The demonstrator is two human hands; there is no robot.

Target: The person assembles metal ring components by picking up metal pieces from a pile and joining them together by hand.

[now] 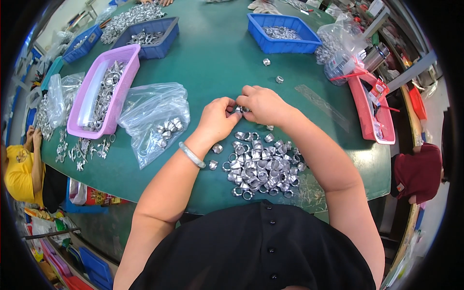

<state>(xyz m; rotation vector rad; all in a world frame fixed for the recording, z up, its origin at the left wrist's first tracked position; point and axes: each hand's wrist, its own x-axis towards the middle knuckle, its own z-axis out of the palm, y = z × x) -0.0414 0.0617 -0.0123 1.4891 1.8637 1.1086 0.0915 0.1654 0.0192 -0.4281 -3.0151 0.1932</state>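
We see both hands meeting over the green surface (208, 63), just beyond a heap of small silvery metal rings (261, 166). The left hand (216, 120) is curled nearly closed, its fingertips pinching one small metal piece (240, 109) together with the right hand (263, 104), whose fingers are likewise bent in tight around the same piece; the piece is mostly hidden between the fingertips, so we cannot tell its exact shape. A pale bangle (192, 155) sits on the left wrist. The heap lies on the surface directly below the hands, close to the person's body, with a few stray rings scattered at its left edge. Two loose rings (272, 70) lie apart farther out, toward a blue tray (282, 34) holding more metal parts. To the left of the hands, a clear plastic bag (154, 118) lies crumpled with some silvery parts inside, and beside it stands a long pink tray (104, 92) filled with metal pieces. A second dark blue tray (152, 36) sits beyond that. At the right edge, a red basket (377, 108) holds assorted items. At the far left, another person in a yellow shirt (17, 169) has hands at the edge of the surface.
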